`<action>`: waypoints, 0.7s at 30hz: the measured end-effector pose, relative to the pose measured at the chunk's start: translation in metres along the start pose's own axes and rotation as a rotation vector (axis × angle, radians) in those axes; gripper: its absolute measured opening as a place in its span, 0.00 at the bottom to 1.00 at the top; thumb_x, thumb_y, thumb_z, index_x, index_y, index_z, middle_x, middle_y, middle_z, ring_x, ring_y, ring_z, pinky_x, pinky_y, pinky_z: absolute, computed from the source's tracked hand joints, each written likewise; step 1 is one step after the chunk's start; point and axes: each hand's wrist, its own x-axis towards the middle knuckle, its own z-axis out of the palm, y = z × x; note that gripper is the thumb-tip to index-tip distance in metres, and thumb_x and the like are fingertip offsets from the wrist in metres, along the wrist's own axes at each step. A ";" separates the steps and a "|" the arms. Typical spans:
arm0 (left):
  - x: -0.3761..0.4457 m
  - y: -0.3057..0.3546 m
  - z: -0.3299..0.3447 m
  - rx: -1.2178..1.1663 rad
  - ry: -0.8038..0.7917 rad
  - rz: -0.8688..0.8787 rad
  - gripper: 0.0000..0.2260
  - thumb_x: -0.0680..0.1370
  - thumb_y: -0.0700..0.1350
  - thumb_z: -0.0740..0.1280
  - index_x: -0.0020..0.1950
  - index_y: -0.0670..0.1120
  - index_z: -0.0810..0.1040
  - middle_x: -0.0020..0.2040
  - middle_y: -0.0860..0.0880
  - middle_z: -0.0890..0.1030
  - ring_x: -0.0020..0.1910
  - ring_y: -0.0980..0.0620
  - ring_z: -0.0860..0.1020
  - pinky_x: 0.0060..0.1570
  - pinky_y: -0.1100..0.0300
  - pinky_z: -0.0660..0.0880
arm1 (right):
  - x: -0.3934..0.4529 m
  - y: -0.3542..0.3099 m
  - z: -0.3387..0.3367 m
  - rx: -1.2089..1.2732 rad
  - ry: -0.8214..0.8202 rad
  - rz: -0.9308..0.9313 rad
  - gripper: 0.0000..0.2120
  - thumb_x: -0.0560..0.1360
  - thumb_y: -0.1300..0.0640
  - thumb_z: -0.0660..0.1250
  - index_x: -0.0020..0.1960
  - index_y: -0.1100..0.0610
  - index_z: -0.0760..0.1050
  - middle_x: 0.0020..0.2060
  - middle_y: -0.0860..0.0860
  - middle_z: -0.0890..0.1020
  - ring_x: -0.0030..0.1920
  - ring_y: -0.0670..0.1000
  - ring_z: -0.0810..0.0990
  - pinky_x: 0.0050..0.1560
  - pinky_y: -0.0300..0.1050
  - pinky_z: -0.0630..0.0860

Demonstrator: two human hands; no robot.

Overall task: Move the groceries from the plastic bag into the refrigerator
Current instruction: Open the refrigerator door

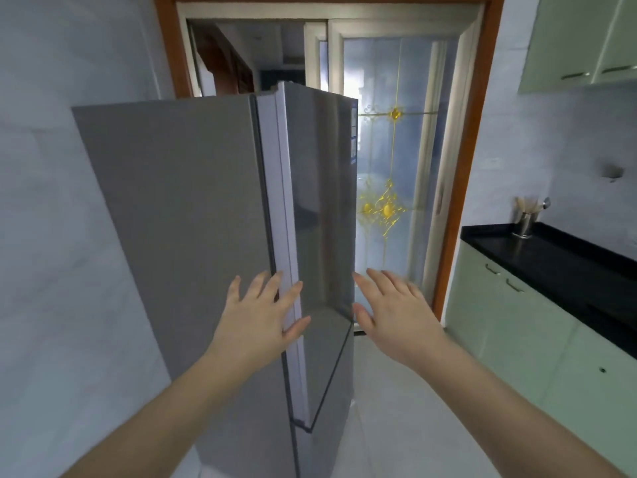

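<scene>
The refrigerator (179, 208) stands at the centre-left of the view, a tall grey cabinet with a smooth matt side turned toward the camera; its upper door (320, 208) is swung slightly ajar, showing a white inner edge and seal along the gap, and a blue label sits near the door's top right corner. A dark seam below marks where the upper door ends and a lower door begins. The left hand (262, 315) lies with fingers spread and straight over the front corner of the cabinet, its fingertips reaching the white door edge, gripping nothing. The right hand (389, 308) hovers just beside the door's outer edge, fingers straight and apart, holding nothing; whether it touches the door cannot be told. Behind the refrigerator is a doorway (482, 132) with a brown wooden frame and a frosted sliding glass door (389, 160) decorated with gold ornaments. The walls are pale tile, and the floor (396, 408) is light tile too. To the right runs a black table (558, 257) over pale green cabinets (510, 322), with a metal utensil holder (524, 222) standing near its far end, and matching green wall cupboards (579, 39) above
</scene>
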 end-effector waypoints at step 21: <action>0.063 0.056 0.075 0.043 -0.028 -0.507 0.32 0.78 0.67 0.45 0.76 0.51 0.66 0.72 0.44 0.73 0.70 0.41 0.71 0.66 0.35 0.67 | 0.140 0.069 0.103 0.219 0.123 -0.745 0.25 0.81 0.47 0.54 0.77 0.50 0.59 0.77 0.50 0.62 0.77 0.54 0.57 0.76 0.55 0.52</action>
